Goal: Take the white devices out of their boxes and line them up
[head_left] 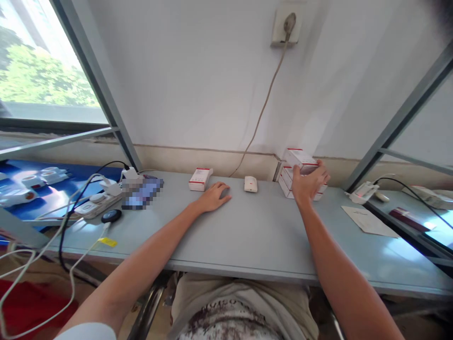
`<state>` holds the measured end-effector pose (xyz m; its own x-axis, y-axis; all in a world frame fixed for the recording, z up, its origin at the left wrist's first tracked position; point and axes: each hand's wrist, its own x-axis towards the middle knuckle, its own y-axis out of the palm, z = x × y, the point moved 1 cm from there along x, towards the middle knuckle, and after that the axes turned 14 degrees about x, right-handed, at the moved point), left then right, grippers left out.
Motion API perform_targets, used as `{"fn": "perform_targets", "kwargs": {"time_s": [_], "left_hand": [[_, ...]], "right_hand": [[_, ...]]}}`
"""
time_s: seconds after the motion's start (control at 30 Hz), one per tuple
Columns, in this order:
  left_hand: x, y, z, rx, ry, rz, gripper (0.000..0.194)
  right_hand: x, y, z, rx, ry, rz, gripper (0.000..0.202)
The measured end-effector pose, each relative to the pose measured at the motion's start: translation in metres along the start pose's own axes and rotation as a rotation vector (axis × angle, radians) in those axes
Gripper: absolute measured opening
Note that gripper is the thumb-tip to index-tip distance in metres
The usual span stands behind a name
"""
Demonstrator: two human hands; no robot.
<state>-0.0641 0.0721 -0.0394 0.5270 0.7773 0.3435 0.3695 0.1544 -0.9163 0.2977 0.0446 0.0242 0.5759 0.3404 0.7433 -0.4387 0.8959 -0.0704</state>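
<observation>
My left hand (213, 196) lies on the grey table (244, 236) with its fingers apart and nothing in it. Close beyond it stands a small white box with red edges (199, 180), its flap side turned toward the right. My right hand (311, 183) grips a similar white carton (300, 157) at the top of a stack of cartons (286, 182) by the wall. Whether that carton rests fully on the stack cannot be seen, as my fingers cover part of it. Between my hands sits a small white plastic device (251, 184) with a red mark.
To the left are a power strip (95, 204), a blurred phone (144, 192), a round black object (111, 216) and trailing cables. A sheet of paper (368, 221) and a white adapter (363, 192) lie on the right. A cord (264, 105) hangs from the wall socket (287, 26).
</observation>
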Motion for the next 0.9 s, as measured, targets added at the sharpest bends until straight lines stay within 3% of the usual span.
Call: {"fn": "perform_targets", "kwargs": {"time_s": [0.17, 0.23, 0.33, 0.4, 0.53, 0.7, 0.9], "left_hand": [[-0.001, -0.011, -0.025, -0.220, -0.020, -0.067, 0.052], [0.001, -0.011, -0.035, -0.448, -0.102, -0.131, 0.054], [0.007, -0.005, -0.044, -0.822, -0.243, -0.206, 0.052], [0.011, -0.001, -0.045, -0.971, -0.314, -0.216, 0.048], [0.014, 0.001, -0.044, -1.110, -0.370, -0.260, 0.058], [0.011, -0.007, -0.041, -0.985, -0.410, -0.315, 0.056], [0.010, -0.018, -0.043, -0.801, -0.317, -0.340, 0.044]], "right_hand": [[-0.059, 0.026, 0.042, 0.237, -0.136, 0.327, 0.070], [-0.084, 0.034, 0.057, 0.316, -0.194, 0.493, 0.066], [-0.109, 0.040, 0.074, 0.443, -0.304, 0.624, 0.064], [-0.116, 0.040, 0.078, 0.486, -0.348, 0.647, 0.063], [-0.121, 0.037, 0.077, 0.520, -0.377, 0.711, 0.065], [-0.121, 0.037, 0.076, 0.578, -0.275, 0.819, 0.069], [-0.104, 0.034, 0.071, 0.567, -0.037, 0.575, 0.058]]}}
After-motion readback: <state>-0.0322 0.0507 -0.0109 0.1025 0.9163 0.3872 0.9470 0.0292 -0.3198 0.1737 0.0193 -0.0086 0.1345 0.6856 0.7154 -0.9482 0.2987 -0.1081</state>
